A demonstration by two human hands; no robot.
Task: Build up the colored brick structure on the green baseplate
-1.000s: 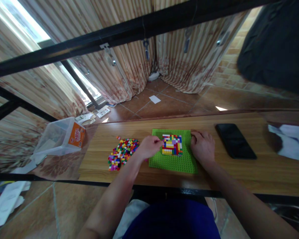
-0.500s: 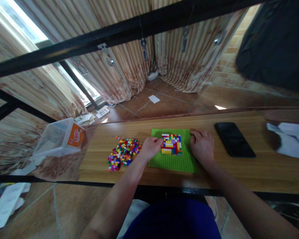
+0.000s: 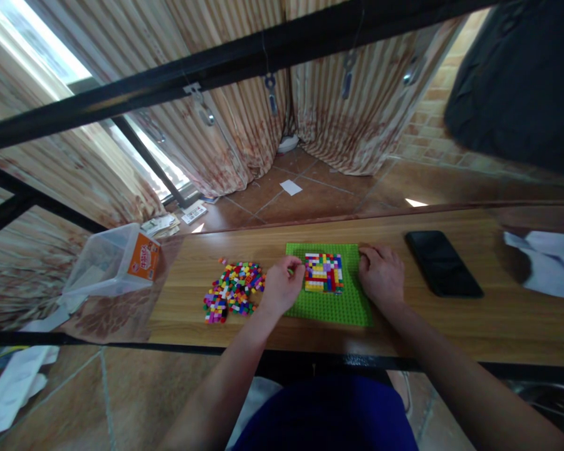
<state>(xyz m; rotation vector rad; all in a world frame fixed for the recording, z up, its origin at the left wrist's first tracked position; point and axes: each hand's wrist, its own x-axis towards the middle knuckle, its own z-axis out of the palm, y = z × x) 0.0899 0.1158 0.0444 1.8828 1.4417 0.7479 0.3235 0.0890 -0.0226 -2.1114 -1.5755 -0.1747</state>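
My left hand [image 3: 282,283] hovers over the left side of a green studded baseplate [image 3: 326,311]. Its thumb and forefinger are pinched together beside the left edge of a low block of toy bricks [image 3: 323,273], built in many colours on the plate. Whatever lies between the fingertips is too small to make out. At the plate's right edge rests my right hand [image 3: 381,273], its fingers curled and holding the edge. A loose pile of small toy bricks [image 3: 237,285] lies on the wooden tabletop, to the left of my left hand.
On the wooden table [image 3: 183,307] a black phone [image 3: 444,263] lies to the right, with white paper [image 3: 552,263] farther right. A clear plastic bin [image 3: 108,260] with an orange label stands at the left. A black metal bar [image 3: 244,59] crosses above, before striped curtains [image 3: 244,131].
My left hand has drawn slightly left and down from the built bricks, and a gap now shows between thumb and forefinger knuckles. The right hand stays where it was.
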